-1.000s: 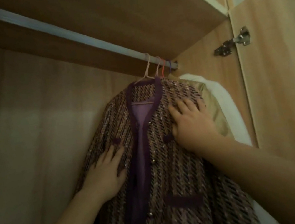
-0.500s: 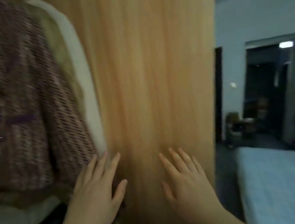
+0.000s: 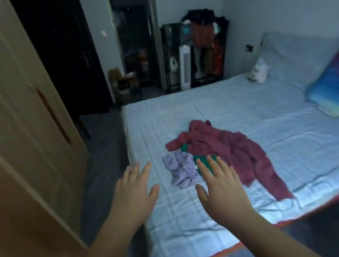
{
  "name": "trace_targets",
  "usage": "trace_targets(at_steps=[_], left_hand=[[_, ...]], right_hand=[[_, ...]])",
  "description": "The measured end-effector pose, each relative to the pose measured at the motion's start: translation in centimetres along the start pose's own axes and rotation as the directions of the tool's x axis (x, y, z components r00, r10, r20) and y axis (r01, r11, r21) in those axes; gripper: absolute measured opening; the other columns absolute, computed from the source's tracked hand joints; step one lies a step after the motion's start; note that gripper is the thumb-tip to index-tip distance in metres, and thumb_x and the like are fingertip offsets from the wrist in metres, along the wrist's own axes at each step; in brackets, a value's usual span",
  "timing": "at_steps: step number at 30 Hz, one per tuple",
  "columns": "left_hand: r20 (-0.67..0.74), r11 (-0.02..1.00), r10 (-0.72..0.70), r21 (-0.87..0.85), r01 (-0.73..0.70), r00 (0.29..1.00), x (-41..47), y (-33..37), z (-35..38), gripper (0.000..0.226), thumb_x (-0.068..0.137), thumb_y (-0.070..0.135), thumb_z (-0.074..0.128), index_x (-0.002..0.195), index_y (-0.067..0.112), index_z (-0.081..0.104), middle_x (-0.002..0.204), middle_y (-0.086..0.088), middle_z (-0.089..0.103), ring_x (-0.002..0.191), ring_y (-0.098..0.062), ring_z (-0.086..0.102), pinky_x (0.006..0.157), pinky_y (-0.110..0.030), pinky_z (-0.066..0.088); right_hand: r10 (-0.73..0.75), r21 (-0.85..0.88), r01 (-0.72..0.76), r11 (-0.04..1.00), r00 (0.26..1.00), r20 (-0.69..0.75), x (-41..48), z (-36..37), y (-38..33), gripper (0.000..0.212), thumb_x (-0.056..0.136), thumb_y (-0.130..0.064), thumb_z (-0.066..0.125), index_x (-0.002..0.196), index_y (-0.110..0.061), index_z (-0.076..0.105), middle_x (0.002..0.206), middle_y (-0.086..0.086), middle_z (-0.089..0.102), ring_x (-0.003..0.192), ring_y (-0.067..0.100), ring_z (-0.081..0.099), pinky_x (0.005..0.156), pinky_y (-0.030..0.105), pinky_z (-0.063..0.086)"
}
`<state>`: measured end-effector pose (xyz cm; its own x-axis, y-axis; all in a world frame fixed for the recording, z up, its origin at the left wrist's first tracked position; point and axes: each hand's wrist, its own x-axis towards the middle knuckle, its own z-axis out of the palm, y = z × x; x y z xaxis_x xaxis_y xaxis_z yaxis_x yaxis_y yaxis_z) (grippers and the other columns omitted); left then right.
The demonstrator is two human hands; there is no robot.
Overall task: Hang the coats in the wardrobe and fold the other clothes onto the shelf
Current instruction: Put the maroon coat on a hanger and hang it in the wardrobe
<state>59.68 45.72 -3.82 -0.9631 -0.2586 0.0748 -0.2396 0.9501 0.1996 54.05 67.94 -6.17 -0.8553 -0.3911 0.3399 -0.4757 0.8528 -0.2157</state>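
A maroon garment (image 3: 233, 151) lies spread out on the bed (image 3: 262, 112). A crumpled lilac garment (image 3: 182, 171) lies beside it, and a green one (image 3: 201, 161) shows between them, mostly hidden. My left hand (image 3: 134, 196) is held out flat above the bed's near left edge, fingers straight, holding nothing. My right hand (image 3: 221, 187) is also flat and empty, raised just in front of the lilac and green clothes. The wooden wardrobe (image 3: 7, 133) stands at the left, its inside out of view.
A blue and purple pillow (image 3: 338, 84) and a small white soft toy (image 3: 258, 70) lie at the bed's far end. A dark clothes rack (image 3: 204, 46) and a white tower fan (image 3: 186, 67) stand by the far wall. A narrow floor strip (image 3: 102, 162) runs between wardrobe and bed.
My view has swung right from the tweed jacket hanging in the wardrobe to the bed. Both hands left the jacket and now reach empty over the clothes on the bed.
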Motion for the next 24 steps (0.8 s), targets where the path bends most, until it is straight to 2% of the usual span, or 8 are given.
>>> trace_targets(at_steps=[3,7,10,12,15,18,21,24], left_hand=[[0.041,0.995,0.097,0.002,-0.097,0.994,3.1,3.7,3.2,0.087,0.079,0.067,0.012,0.155,0.028,0.027,0.161,-0.009,0.028,0.148,-0.032,0.027,0.115,-0.047,0.028],[0.125,0.99,0.142,-0.032,-0.139,0.982,8.0,6.8,6.5,0.09,0.077,0.068,0.012,0.154,0.025,0.031,0.159,-0.011,0.033,0.146,-0.036,0.03,0.115,-0.051,0.03],[0.134,0.98,0.191,-0.084,-0.181,0.972,12.1,8.6,9.4,0.077,0.083,0.061,0.028,0.145,0.02,0.048,0.148,-0.016,0.049,0.131,-0.042,0.049,0.099,-0.055,0.044],[0.161,0.975,0.208,-0.119,-0.19,0.965,15.7,9.4,11.4,0.074,0.084,0.059,0.033,0.142,0.018,0.051,0.144,-0.019,0.053,0.125,-0.043,0.054,0.094,-0.054,0.048],[0.158,0.972,0.203,-0.155,-0.179,0.966,22.1,10.1,13.8,0.082,0.08,0.063,0.03,0.147,0.017,0.046,0.149,-0.018,0.046,0.132,-0.041,0.048,0.1,-0.054,0.047],[0.144,0.98,0.161,-0.141,-0.141,0.976,28.8,11.0,14.2,0.091,0.077,0.067,0.02,0.152,0.019,0.036,0.155,-0.015,0.038,0.142,-0.035,0.036,0.113,-0.048,0.035],[0.168,0.986,0.119,-0.137,-0.096,0.979,36.1,13.3,14.8,0.077,0.089,0.063,0.029,0.156,0.025,0.025,0.162,-0.011,0.027,0.148,-0.033,0.025,0.119,-0.045,0.025],[0.19,0.977,0.173,-0.156,-0.145,0.966,42.0,16.5,16.6,0.07,0.096,0.057,0.038,0.157,0.027,0.018,0.164,-0.008,0.019,0.15,-0.033,0.018,0.12,-0.045,0.021]], right_hand=[[0.095,-0.015,-0.096,0.995,0.995,-0.02,0.4,0.3,4.5,0.064,0.086,-0.045,0.044,0.144,-0.018,0.048,0.147,0.01,0.049,0.137,0.034,0.043,0.109,0.054,0.039],[0.19,-0.01,-0.19,0.982,0.982,0.008,2.0,1.7,10.1,0.067,0.087,-0.043,0.045,0.148,-0.018,0.041,0.152,0.009,0.042,0.142,0.033,0.036,0.114,0.052,0.033],[0.248,-0.004,-0.248,0.969,0.967,0.06,4.3,3.3,14.0,0.067,0.089,-0.043,0.046,0.152,-0.024,0.033,0.157,0.005,0.034,0.146,0.03,0.027,0.118,0.05,0.026],[0.274,0.004,-0.275,0.962,0.959,0.076,6.8,4.4,16.6,0.066,0.088,-0.043,0.042,0.151,-0.025,0.034,0.156,0.005,0.036,0.145,0.03,0.028,0.117,0.05,0.028],[0.266,-0.018,-0.266,0.964,0.96,0.09,11.7,6.0,20.3,0.067,0.085,-0.043,0.035,0.147,-0.02,0.042,0.15,0.01,0.044,0.14,0.034,0.037,0.113,0.052,0.034],[0.266,-0.037,-0.264,0.964,0.957,0.117,17.1,7.2,23.6,0.068,0.085,-0.044,0.031,0.145,-0.017,0.045,0.148,0.011,0.047,0.138,0.037,0.039,0.113,0.051,0.034],[0.295,-0.029,-0.293,0.956,0.949,0.113,22.8,9.4,27.0,0.064,0.083,-0.041,0.042,0.142,-0.016,0.05,0.144,0.012,0.051,0.136,0.038,0.043,0.112,0.05,0.035],[0.32,-0.013,-0.321,0.947,0.942,0.099,27.1,11.8,30.1,0.062,0.079,-0.037,0.049,0.138,-0.016,0.055,0.14,0.013,0.055,0.131,0.039,0.047,0.11,0.05,0.037]])
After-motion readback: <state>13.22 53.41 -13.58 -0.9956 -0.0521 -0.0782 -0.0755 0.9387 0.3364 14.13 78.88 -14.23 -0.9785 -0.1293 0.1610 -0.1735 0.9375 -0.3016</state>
